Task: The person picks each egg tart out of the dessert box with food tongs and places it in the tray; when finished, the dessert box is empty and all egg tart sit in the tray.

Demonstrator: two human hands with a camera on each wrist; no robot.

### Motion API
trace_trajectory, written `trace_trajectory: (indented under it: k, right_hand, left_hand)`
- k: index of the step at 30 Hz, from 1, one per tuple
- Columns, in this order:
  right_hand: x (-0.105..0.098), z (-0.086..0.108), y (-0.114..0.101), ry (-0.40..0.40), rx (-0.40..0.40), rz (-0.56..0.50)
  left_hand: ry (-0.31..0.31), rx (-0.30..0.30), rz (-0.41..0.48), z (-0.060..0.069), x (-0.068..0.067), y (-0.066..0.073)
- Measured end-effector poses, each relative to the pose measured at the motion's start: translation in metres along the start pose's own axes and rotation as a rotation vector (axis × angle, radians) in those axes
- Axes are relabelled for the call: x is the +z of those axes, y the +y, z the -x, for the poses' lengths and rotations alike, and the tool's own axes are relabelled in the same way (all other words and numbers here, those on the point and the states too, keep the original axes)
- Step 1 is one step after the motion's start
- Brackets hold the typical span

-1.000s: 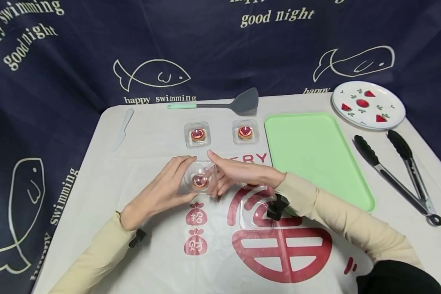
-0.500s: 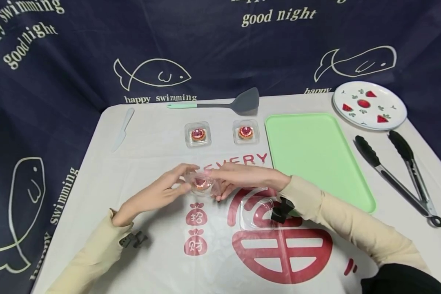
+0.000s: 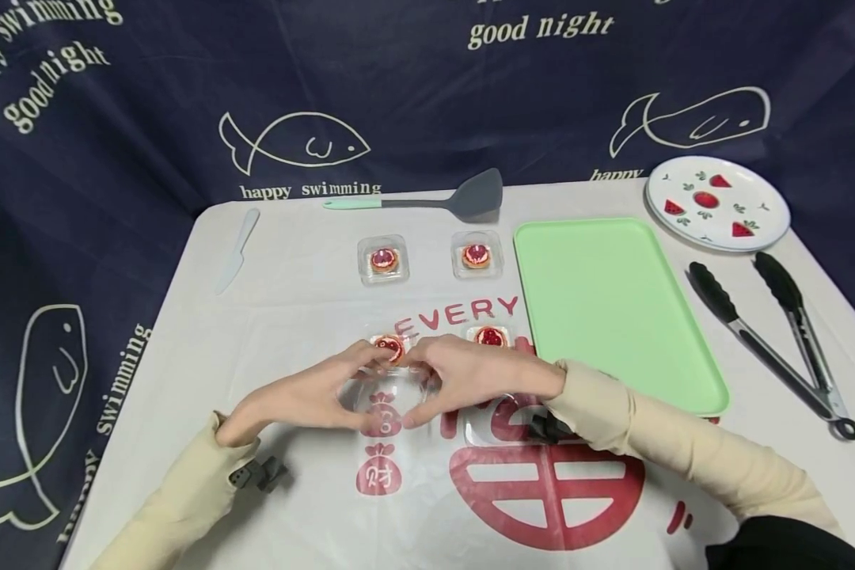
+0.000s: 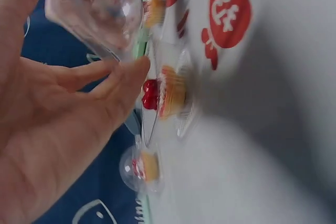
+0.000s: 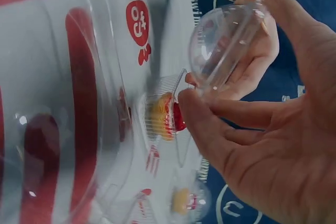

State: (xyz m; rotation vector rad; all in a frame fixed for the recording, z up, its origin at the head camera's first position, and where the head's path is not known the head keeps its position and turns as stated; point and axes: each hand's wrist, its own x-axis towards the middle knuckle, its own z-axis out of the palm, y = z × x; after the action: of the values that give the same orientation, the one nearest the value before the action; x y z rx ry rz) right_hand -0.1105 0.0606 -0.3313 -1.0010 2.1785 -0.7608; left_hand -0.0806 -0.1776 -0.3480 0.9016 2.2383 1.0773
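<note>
Both hands grip a clear domed lid (image 3: pixel 392 396) by its sides, raised above the table; the wrist views show the lid (image 4: pixel 100 9) (image 5: pixel 223 45) tilted between thumbs and fingers. The left hand (image 3: pixel 309 392) is on its left, the right hand (image 3: pixel 470 372) on its right. Just behind the lid a small red-topped tart (image 3: pixel 389 348) (image 4: pixel 170 93) (image 5: pixel 165 116) sits in a clear base, partly hidden by fingers. Another tart (image 3: pixel 491 337) stands uncovered beyond the right hand. A second clear lid (image 3: pixel 495 423) lies on the table below the right wrist.
Two lidded tarts (image 3: pixel 383 260) (image 3: pixel 476 256) stand farther back. Behind them lies a spatula (image 3: pixel 473 196), and a pale knife (image 3: pixel 237 253) is at the left. To the right are a green tray (image 3: pixel 613 309), stacked plates (image 3: pixel 716 226) and black-tipped tongs (image 3: pixel 777 364).
The lid has come off the tart between the hands and moved toward the person. The right hand has turned, its thumb now pointing down toward the near side, uncovering the tart behind it.
</note>
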Motion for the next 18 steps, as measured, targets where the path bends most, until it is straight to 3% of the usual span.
trace_trajectory:
  k: [6,10,14,18]
  right_hand:
    - [0.015,0.004,-0.010,0.036,0.032,0.294]
    - [0.024,0.003,-0.011,0.062,-0.002,0.494]
    - [0.030,0.004,-0.010,0.086,-0.036,0.582]
    - [0.035,0.005,-0.009,0.101,-0.053,0.619]
  left_hand:
    - [0.056,-0.014,-0.321,-0.003,0.019,0.008]
    - [0.085,0.009,-0.497,-0.005,0.029,0.008]
    - [0.085,0.015,-0.597,-0.006,0.035,0.007]
    - [0.089,0.010,-0.637,-0.007,0.038,0.007]
